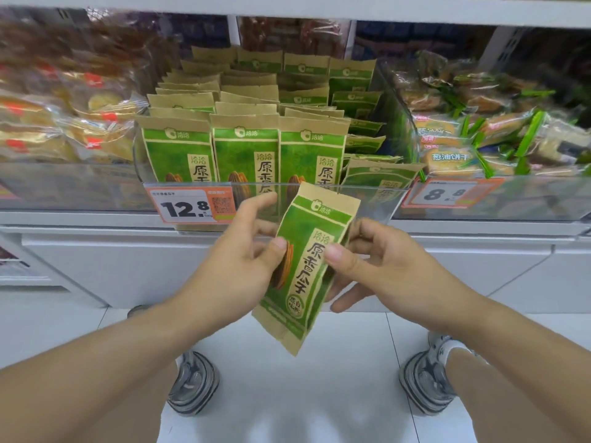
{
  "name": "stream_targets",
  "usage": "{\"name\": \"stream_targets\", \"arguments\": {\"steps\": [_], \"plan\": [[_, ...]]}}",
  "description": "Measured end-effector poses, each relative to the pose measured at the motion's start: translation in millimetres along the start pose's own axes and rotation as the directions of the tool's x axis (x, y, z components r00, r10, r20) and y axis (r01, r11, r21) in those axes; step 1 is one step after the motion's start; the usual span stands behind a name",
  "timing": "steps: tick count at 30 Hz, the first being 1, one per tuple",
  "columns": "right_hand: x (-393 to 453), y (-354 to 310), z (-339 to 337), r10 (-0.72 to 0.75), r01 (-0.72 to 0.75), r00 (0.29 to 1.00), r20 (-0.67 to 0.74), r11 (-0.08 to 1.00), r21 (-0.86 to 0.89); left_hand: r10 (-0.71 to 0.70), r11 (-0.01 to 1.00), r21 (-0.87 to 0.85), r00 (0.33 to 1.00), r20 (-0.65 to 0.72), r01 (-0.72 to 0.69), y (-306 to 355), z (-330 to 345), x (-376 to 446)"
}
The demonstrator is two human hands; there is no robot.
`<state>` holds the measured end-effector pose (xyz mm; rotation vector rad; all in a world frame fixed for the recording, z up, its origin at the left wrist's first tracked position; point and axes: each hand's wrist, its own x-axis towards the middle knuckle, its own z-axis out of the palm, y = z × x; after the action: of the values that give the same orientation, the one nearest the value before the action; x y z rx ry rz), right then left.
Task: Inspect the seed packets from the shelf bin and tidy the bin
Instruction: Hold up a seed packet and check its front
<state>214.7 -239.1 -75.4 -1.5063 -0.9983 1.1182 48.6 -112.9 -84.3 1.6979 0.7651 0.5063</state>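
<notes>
A green and tan seed packet [307,270] hangs tilted in front of the shelf, below the bin. My left hand [246,251] pinches its left edge with the thumb on the front. My right hand [377,260] grips its right edge, thumb on the front and fingers behind. The clear plastic bin [396,129] on the shelf holds several rows of the same packets [246,155] standing upright. At the bin's front right, one packet [377,180] lies slumped at an angle.
Price tags reading 12.8 [188,207] and 8.8 [444,193] are fixed on the bin fronts. Bagged snacks [64,107] fill the left bin and biscuit packs [479,132] the right one. A white cabinet [128,266] lies below, with my shoes [195,382] on white floor.
</notes>
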Motion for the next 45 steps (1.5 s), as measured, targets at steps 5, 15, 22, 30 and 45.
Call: {"name": "stream_targets", "arguments": {"steps": [5,15,22,30,45], "plan": [[-2.8,-5.8,12.1,-0.128,0.13,0.991,-0.026,0.986,0.107,-0.017,0.986,-0.158,0.982,0.191,0.047,13.4,21.5,-7.9],[3.5,-3.3,10.9,-0.012,-0.031,0.994,0.106,0.92,0.39,0.0,0.987,-0.151,0.939,0.344,0.055,23.4,29.0,-9.7],[-2.5,1.5,18.6,-0.118,0.109,0.99,0.075,0.988,0.108,-0.003,0.982,-0.186,0.986,0.164,0.034,13.5,24.4,-0.2],[-10.6,-1.0,27.0,-0.215,0.21,0.974,0.076,0.975,0.069,0.002,0.955,-0.297,0.996,0.089,0.025,20.7,23.8,-3.7],[-13.5,-2.8,20.3,-0.176,0.172,0.984,-0.011,0.971,-0.166,0.025,0.955,-0.298,0.992,0.124,0.013,17.5,19.4,-1.0]]}}
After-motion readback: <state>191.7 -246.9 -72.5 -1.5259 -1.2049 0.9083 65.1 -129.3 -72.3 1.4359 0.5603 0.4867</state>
